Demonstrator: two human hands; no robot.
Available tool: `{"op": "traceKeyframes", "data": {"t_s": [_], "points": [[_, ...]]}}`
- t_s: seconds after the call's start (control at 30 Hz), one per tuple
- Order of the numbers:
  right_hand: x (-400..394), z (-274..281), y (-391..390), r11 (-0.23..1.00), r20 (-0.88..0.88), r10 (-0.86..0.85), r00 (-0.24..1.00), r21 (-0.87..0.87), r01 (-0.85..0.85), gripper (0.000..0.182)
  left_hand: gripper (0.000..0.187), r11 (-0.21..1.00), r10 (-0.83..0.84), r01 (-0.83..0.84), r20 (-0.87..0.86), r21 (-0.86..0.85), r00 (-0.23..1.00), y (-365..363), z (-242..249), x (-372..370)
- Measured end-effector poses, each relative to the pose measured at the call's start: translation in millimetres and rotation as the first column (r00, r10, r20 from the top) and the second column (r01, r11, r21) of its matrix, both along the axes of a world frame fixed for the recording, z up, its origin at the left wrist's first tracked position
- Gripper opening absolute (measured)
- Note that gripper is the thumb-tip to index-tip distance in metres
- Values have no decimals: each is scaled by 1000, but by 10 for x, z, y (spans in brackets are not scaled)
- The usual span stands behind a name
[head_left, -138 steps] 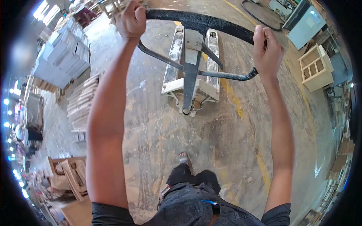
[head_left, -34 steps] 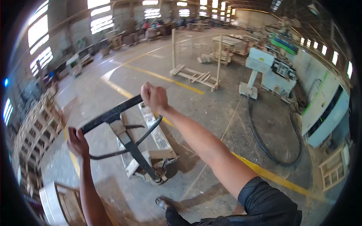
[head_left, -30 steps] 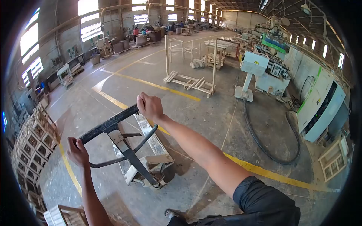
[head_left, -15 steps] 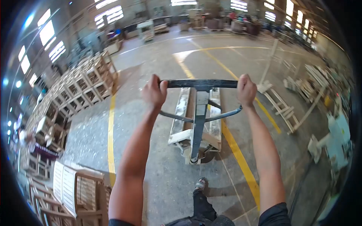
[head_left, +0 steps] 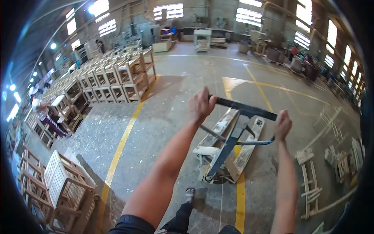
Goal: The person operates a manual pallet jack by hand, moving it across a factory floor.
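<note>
A hand pallet truck [head_left: 219, 150] stands on the concrete floor in front of me, its two worn white forks pointing away. My left hand [head_left: 201, 104] is closed round the left end of its black handlebar [head_left: 243, 107]. At the right end, my right hand [head_left: 283, 124] grips the same bar. Below the bar, a curved metal loop [head_left: 257, 142] joins the slanting handle shaft. Both arms are stretched out, and nothing lies on the forks.
Stacked wooden chair frames [head_left: 117, 78] fill the left side. Slatted wooden chairs [head_left: 62, 179] stand near left. A person [head_left: 48, 115] works beside the stacks. Wooden frames [head_left: 309, 183] lie at right. Yellow lines [head_left: 124, 136] mark the floor; a white table [head_left: 202, 39] stands far back.
My view has swung left, so the truck and both hands appear further right and lower. The handlebar now looks tilted down to the right. Both hands have kept their grip.
</note>
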State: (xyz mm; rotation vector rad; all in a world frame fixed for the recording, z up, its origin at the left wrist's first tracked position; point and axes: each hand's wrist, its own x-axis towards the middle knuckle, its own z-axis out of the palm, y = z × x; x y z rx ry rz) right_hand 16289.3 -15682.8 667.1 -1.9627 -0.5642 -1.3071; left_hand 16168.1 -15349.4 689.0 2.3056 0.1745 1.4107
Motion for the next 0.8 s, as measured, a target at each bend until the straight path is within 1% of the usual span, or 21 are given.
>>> {"op": "traceKeyframes", "data": {"t_s": [0.03,0.07,0.1,0.13,0.17,0.2,0.23,0.27,0.3,0.33,0.37,0.43,0.5,0.57,0.6,0.63,0.7,0.8], "points": [[295,-27,96,1000,-6,10,1000,-9,-10,31,29,1000,-8,8,-11,-23,1000,122,-17,341],[633,-65,186,1000,11,-4,1000,-22,4,31,29,996,-57,55,-27,-68,998,243,-37,692],[947,-96,299,1000,29,-13,1000,-28,13,32,30,1000,-22,22,16,-20,1000,386,-85,1095],[1182,-60,435,1000,-23,12,1000,-6,-12,32,30,998,-56,58,86,-24,995,545,-83,1478],[1445,-67,522,1000,-69,27,997,16,-26,32,31,995,-62,61,-12,-78,998,637,-94,1856],[1758,-93,595,1000,-70,18,997,3,-18,32,30,994,-96,99,75,-50,993,734,-144,2258],[2054,-155,612,1000,-77,-6,997,-14,5,32,29,987,-142,147,75,-60,987,802,-188,2623],[2377,-197,644,1000,-79,6,997,-9,-6,32,29,982,-174,180,87,-64,981,858,-212,2991],[2685,-253,662,1000,-133,-17,991,-3,17,32,29,974,-208,215,96,-67,973,883,-263,3333],[2999,-303,680,999,-187,-38,982,2,39,32,29,975,-206,213,91,-71,974,899,-285,3656],[3267,-61,796,999,-189,-28,982,16,31,32,29,975,-206,212,90,-67,974,1016,-19,3930],[3943,-71,860,998,-157,-53,986,9,56,33,28,967,-243,244,32,-71,970,1094,51,4539],[4753,-124,797,996,-187,-80,979,30,87,34,27,968,-243,247,77,-52,967,1069,9,5276],[5598,-251,802,997,-45,-70,997,9,71,34,28,972,-228,233,104,-38,968,1103,13,5966],[6021,-310,786,1000,-101,-30,994,3,31,35,29,976,-209,216,124,-42,970,1122,-40,6235],[6372,-339,840,1000,-115,-8,993,-5,7,35,31,973,-220,226,117,-46,969,1150,-59,6527],[7117,-303,922,999,-113,13,993,43,-8,37,31,981,-178,183,84,-61,980,1177,-53,7097],[8373,-321,1095,1000,-89,9,996,17,-7,36,30,979,-193,198,89,-47,977,1297,-22,8054]]}}
